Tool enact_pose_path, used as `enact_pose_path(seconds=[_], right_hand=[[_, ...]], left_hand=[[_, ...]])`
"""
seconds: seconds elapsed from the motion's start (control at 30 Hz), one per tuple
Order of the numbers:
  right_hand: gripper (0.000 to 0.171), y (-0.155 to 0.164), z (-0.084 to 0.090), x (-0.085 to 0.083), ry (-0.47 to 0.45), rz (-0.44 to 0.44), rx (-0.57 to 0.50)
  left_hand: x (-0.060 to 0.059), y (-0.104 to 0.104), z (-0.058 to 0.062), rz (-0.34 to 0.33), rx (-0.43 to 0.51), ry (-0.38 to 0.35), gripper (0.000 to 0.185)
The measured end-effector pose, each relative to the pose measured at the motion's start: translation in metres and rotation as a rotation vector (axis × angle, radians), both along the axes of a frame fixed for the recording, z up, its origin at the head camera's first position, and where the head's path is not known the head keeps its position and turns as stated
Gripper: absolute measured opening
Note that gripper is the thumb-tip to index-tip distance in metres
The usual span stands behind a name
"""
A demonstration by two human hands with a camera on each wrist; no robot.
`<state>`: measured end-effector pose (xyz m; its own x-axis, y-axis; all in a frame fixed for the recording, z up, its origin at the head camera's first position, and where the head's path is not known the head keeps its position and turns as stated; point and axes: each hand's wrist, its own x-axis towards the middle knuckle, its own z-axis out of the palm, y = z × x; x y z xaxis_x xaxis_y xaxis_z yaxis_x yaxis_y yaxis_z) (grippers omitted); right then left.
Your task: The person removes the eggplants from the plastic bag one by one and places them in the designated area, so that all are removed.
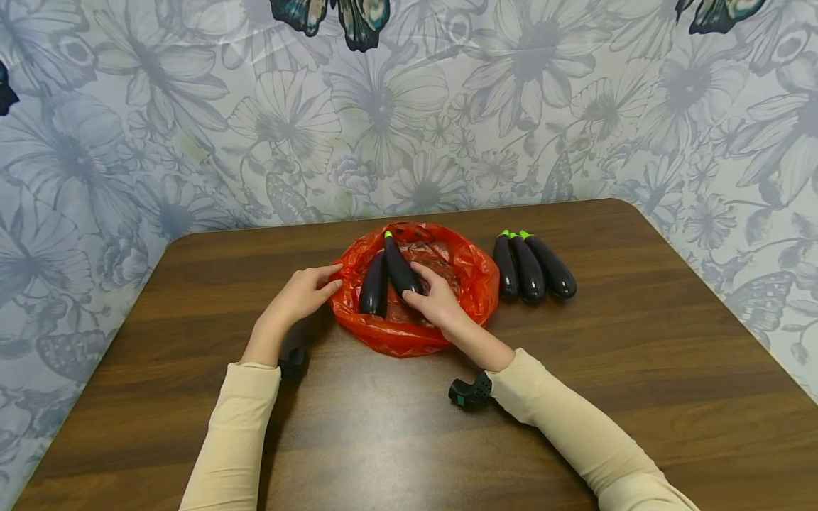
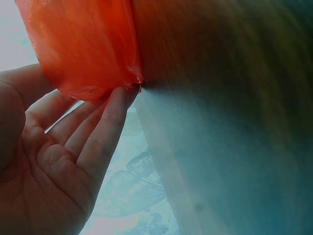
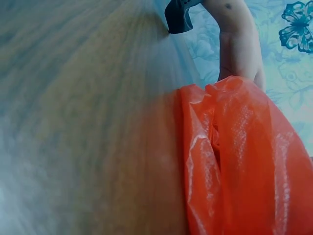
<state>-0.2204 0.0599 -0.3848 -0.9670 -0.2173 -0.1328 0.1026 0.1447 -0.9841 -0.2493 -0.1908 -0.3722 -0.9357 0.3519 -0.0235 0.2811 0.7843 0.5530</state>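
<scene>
A red plastic bag (image 1: pixel 396 344) sits on the table with its mouth spread wide and its rim rolled outward. Inside it are two dark, glossy eggplants with bright green tips: one eggplant (image 1: pixel 373 289) lies at the left, the other (image 1: pixel 399 264) leans beside it. My right hand (image 1: pixel 437 301) reaches over the near rim and holds the leaning eggplant by its lower end, thumb and fingers about it. At the bag's left side, the fairly straight fingers of my left hand (image 1: pixel 300 292) touch the outside; its palm faces the red film (image 2: pixel 88 49) in the left wrist view.
Three more eggplants (image 1: pixel 529 270) lie side by side on the brown wooden table (image 1: pixel 639 319), just right of the bag. Behind the table's far edge is a flower-patterned wall (image 1: pixel 383 128). Each wrist carries a black device (image 1: pixel 471 390).
</scene>
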Motion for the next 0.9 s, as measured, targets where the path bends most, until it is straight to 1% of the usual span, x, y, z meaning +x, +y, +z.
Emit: enact_pose_path(seconds=[0.1,0.17,0.2,0.3,0.4,0.43,0.67,0.9], right_hand=[[0.058,0.003,0.008,0.002,-0.011,-0.025,-0.036],[0.056,0.005,0.016,0.006,-0.009,-0.042,-0.055],[0.055,0.006,0.017,0.006,-0.003,-0.054,-0.063],[0.053,0.011,0.015,0.004,0.025,-0.083,-0.075],[0.053,0.016,0.005,-0.002,0.048,-0.115,-0.071],[0.053,0.017,0.005,-0.003,0.055,-0.12,-0.071],[0.052,0.026,0.005,-0.004,0.092,-0.142,-0.082],[0.051,0.033,0.008,-0.002,0.121,-0.141,-0.052]], left_hand=[[0.0,0.0,0.0,0.001,-0.001,-0.006,0.046],[0.0,0.0,0.0,0.002,-0.003,-0.008,0.046],[0.0,0.0,0.0,0.002,-0.003,-0.009,0.046],[0.0,0.0,0.0,0.001,-0.007,-0.004,0.046],[0.0,0.0,0.0,-0.001,-0.008,0.002,0.046],[0.0,0.0,0.0,-0.001,-0.009,0.003,0.045],[0.0,0.0,-0.001,-0.001,-0.008,0.001,0.045],[-0.001,0.0,-0.001,-0.007,-0.005,0.008,0.045]])
